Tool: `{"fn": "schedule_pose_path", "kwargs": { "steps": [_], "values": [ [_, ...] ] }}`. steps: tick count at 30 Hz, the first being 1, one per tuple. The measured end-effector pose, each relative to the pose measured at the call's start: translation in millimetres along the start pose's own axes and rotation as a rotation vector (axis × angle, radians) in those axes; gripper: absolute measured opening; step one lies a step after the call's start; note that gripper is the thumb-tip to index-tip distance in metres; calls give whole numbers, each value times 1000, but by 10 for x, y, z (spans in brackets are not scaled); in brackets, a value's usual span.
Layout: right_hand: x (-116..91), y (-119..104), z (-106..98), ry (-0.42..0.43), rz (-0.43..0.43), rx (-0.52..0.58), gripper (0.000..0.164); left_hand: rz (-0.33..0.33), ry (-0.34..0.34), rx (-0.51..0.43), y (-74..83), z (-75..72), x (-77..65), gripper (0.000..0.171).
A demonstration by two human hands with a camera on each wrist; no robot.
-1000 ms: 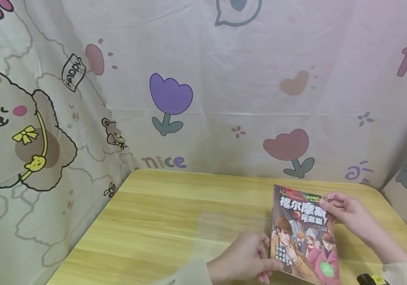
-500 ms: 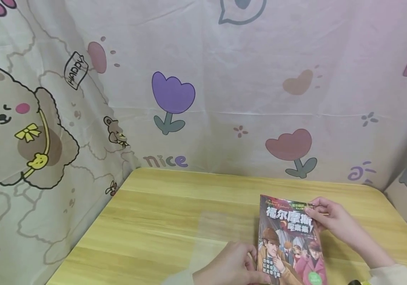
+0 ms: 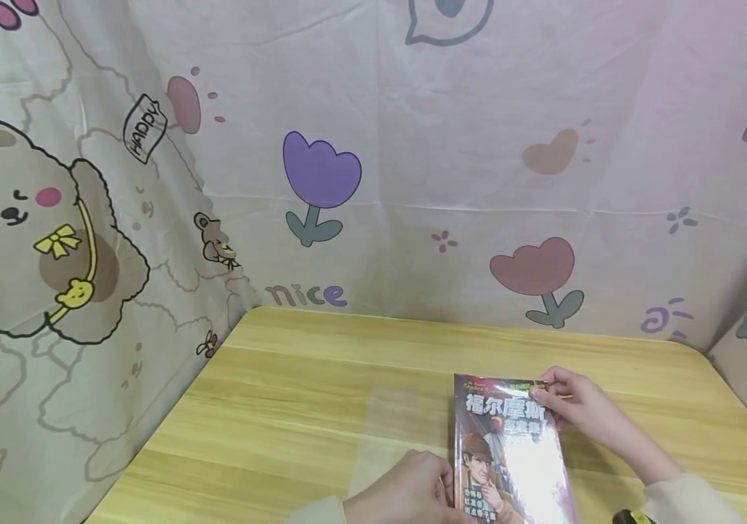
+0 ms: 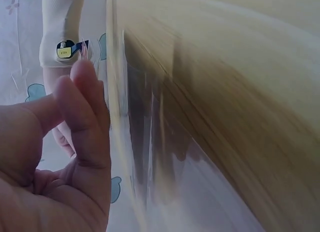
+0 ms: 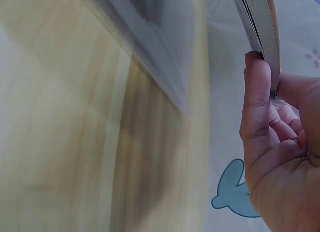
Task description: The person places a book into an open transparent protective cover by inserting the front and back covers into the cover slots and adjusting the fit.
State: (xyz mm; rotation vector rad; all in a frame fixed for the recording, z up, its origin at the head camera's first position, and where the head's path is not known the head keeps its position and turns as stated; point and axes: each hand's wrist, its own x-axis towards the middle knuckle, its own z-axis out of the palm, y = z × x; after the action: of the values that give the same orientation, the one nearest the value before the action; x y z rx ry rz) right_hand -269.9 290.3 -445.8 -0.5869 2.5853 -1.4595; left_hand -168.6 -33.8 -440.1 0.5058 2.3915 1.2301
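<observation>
A paperback book (image 3: 510, 444) with an illustrated cover and white Chinese title is held above the table, its cover facing up and partly washed out by glare. My left hand (image 3: 406, 491) grips its lower left edge. At the upper right corner, my right hand (image 3: 579, 407) pinches it, thumb on the cover. The right wrist view shows the page edges (image 5: 262, 27) between that thumb and fingers. Just left of the book, a clear plastic sheet (image 3: 382, 422) lies on the table; its outline is faint. The book's bottom edge is out of the head view.
The wood-grain table (image 3: 281, 378) extends left and behind the book. A black object with a yellow label (image 3: 631, 517) sits by the right sleeve, partly cut off. A printed cloth (image 3: 412, 145) hangs along the back and sides.
Both hands have carried the book left and slightly toward me, closer to the clear sheet. Glare has spread over its cover. The grip of both hands stays the same.
</observation>
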Motion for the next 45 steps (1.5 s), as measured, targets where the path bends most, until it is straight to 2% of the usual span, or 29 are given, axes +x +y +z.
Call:
{"fn": "schedule_pose_path", "kwargs": {
  "steps": [4, 9, 19, 29, 38, 45],
  "values": [
    [33, 24, 60, -11, -7, -7, 17, 5, 4, 61, -37, -12, 9, 42],
    [60, 72, 116, -19, 27, -19, 17, -3, -1, 107, -86, -10, 28, 44],
    [95, 129, 178, -28, 96, -53, 22, -4, -13, 122, -140, 11, 68, 41],
    [104, 166, 234, -39, 117, -68, 19, -46, -12, 168, -142, 19, 81, 38],
    [104, 173, 222, -41, 146, -55, 21, -5, -28, 267, -162, 21, 108, 42],
    [97, 175, 195, -55, 158, -51, 22, -6, -37, 312, -161, 30, 134, 42]
  ]
}}
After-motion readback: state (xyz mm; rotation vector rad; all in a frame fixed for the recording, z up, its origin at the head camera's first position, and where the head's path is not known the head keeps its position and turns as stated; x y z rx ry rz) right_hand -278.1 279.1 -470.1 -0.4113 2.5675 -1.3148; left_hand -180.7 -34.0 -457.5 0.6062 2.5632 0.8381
